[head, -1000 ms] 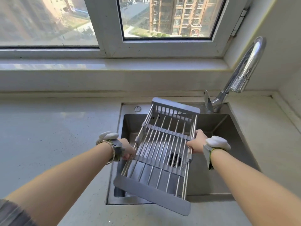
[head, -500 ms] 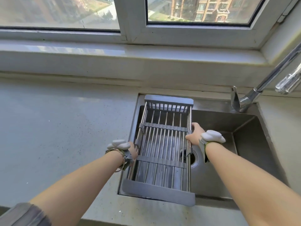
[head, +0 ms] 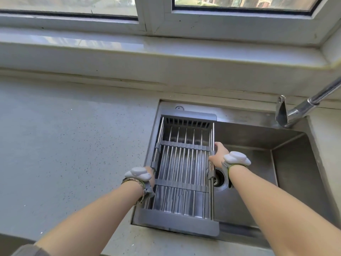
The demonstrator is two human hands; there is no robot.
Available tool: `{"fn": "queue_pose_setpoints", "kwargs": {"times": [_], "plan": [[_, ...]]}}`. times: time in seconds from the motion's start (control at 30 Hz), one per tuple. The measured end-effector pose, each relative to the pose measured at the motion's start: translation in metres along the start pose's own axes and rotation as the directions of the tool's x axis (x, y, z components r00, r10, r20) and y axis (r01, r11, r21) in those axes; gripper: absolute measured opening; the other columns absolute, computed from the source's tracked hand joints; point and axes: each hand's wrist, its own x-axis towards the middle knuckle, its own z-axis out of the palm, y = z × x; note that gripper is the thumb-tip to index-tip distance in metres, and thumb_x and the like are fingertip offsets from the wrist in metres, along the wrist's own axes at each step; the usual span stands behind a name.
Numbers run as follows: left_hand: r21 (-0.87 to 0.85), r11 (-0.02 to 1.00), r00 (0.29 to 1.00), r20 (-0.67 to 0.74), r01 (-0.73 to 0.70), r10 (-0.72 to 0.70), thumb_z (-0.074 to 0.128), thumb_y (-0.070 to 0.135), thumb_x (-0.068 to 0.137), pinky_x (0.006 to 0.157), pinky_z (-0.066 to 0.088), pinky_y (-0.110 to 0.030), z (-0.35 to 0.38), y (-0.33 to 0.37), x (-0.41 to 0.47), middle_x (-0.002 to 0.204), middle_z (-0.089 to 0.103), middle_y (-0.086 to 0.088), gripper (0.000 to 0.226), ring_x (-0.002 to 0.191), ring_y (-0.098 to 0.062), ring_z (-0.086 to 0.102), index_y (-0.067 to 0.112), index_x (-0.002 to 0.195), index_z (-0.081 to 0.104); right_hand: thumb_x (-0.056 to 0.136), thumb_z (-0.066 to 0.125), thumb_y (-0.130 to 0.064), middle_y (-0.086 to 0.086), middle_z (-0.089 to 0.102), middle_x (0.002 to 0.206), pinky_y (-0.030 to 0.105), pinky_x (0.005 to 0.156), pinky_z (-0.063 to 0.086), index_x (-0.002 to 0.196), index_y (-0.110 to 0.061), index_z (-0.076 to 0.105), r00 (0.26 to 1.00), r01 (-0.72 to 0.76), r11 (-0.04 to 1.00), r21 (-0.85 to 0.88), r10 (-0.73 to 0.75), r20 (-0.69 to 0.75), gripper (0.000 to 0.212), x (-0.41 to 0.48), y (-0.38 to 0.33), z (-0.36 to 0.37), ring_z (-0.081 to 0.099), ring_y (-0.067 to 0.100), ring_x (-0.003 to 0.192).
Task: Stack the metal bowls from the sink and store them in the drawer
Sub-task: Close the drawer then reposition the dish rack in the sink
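A grey drying rack (head: 181, 174) with steel bars lies across the left part of the steel sink (head: 262, 159), its ends resting on the sink's far and near rims. My left hand (head: 147, 177) grips the rack's left rail; most of it is hidden behind a white wrist device. My right hand (head: 218, 155) holds the right rail, above the drain (head: 218, 179). No metal bowls and no drawer are in view.
The faucet (head: 302, 108) rises at the sink's far right corner. A grey speckled countertop (head: 70, 145) spreads to the left. A white window sill (head: 147, 52) and the window frame run along the back.
The rack has swung from tilted to straight and moved to the left side of the sink, settling onto the rims. The camera has turned left and down.
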Motion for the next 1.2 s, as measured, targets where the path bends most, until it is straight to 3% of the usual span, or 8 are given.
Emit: {"fn": "queue_pose_setpoints", "kwargs": {"times": [0.13, 0.27, 0.4, 0.5, 0.6, 0.8, 0.97, 1.2], "plan": [[0.197, 0.967, 0.987, 0.043, -0.162, 0.156, 0.041, 0.015, 0.097, 0.083, 0.045, -0.024, -0.005, 0.013, 0.004, 0.109, 0.061, -0.007, 0.022, 0.100, -0.016, 0.059, 0.024, 0.104, 0.059, 0.087, 0.054, -0.006, 0.019, 0.057, 0.125, 0.039, 0.084, 0.051, 0.146, -0.013, 0.027, 1.000, -0.027, 1.000, 0.001, 0.027, 0.005, 0.065, 0.010, 0.006, 0.008, 0.055, 0.027, 0.085], [0.193, 0.971, 0.984, 0.135, -0.141, 0.116, 0.036, 0.012, 0.097, 0.095, 0.038, -0.024, -0.015, 0.027, 0.002, 0.122, 0.053, -0.007, 0.023, 0.114, -0.018, 0.050, 0.008, 0.111, 0.054, 0.087, 0.051, -0.007, 0.019, 0.060, 0.118, 0.037, 0.077, 0.049, 0.145, -0.015, 0.027, 0.999, -0.036, 0.999, 0.000, 0.036, 0.014, 0.063, 0.014, 0.011, 0.013, 0.056, 0.028, 0.082], [0.140, 0.988, 0.993, 0.110, -0.064, 0.049, 0.042, 0.004, 0.092, 0.076, 0.033, -0.023, -0.014, 0.032, 0.008, 0.066, 0.038, -0.001, 0.031, 0.059, -0.012, 0.039, 0.010, 0.062, 0.037, 0.087, 0.050, -0.008, 0.019, 0.063, 0.109, 0.040, 0.079, 0.055, 0.144, -0.017, 0.027, 0.999, -0.023, 0.999, 0.028, 0.022, 0.027, 0.062, 0.016, 0.016, 0.020, 0.063, 0.031, 0.081], [0.248, 0.962, 0.993, 0.030, -0.118, 0.114, 0.048, 0.001, 0.087, 0.072, 0.038, -0.025, -0.015, 0.030, 0.003, 0.064, 0.038, 0.000, 0.025, 0.056, -0.012, 0.039, 0.010, 0.065, 0.040, 0.086, 0.049, -0.011, 0.017, 0.066, 0.103, 0.047, 0.079, 0.058, 0.143, -0.018, 0.029, 0.999, -0.003, 0.998, 0.061, 0.001, 0.035, 0.061, 0.017, 0.021, 0.022, 0.069, 0.034, 0.082], [0.369, 0.907, 0.974, -0.012, -0.204, 0.225, 0.053, 0.000, 0.085, 0.081, 0.046, -0.032, -0.018, 0.026, 0.003, 0.106, 0.053, -0.007, 0.025, 0.100, -0.026, 0.057, 0.007, 0.109, 0.053, 0.089, 0.054, -0.019, 0.012, 0.065, 0.108, 0.032, 0.068, 0.051, 0.144, -0.019, 0.032, 0.999, 0.020, 1.000, 0.006, -0.021, 0.048, 0.059, 0.014, 0.023, 0.016, 0.063, 0.026, 0.078], [0.455, 0.819, 0.885, -0.130, -0.348, 0.448, 0.058, 0.011, 0.084, 0.118, 0.016, -0.041, -0.005, 0.023, 0.019, 0.162, 0.007, -0.005, 0.065, 0.150, -0.024, 0.005, 0.014, 0.144, 0.033, 0.090, 0.055, -0.036, 0.014, 0.057, 0.133, 0.034, 0.093, 0.046, 0.146, -0.015, 0.031, 0.990, -0.050, 0.995, -0.082, 0.060, 0.126, 0.064, 0.002, 0.033, 0.019, 0.060, 0.029, 0.108], [0.471, 0.842, 0.937, -0.081, -0.263, 0.339, 0.056, 0.011, 0.085, 0.120, -0.004, -0.046, -0.012, 0.029, 0.018, 0.163, -0.011, -0.006, 0.081, 0.150, -0.020, -0.013, 0.010, 0.152, 0.011, 0.079, 0.048, -0.045, 0.016, 0.071, 0.105, 0.044, 0.088, 0.054, 0.112, -0.005, 0.059, 0.966, -0.132, 0.975, -0.178, 0.167, 0.198, 0.053, 0.009, 0.051, 0.047, 0.067, 0.028, 0.088], [0.590, 0.781, 0.949, -0.078, -0.202, 0.304, 0.043, 0.018, 0.094, 0.121, -0.008, -0.045, -0.013, 0.032, 0.019, 0.163, -0.003, -0.009, 0.063, 0.151, -0.021, -0.012, 0.006, 0.151, 0.018, 0.094, 0.044, -0.037, 0.016, 0.037, 0.149, 0.045, 0.110, 0.037, 0.150, -0.009, 0.017, 0.946, -0.206, 0.963, -0.171, 0.241, 0.217, 0.068, -0.008, 0.035, 0.056, 0.042, 0.036, 0.133]]}}
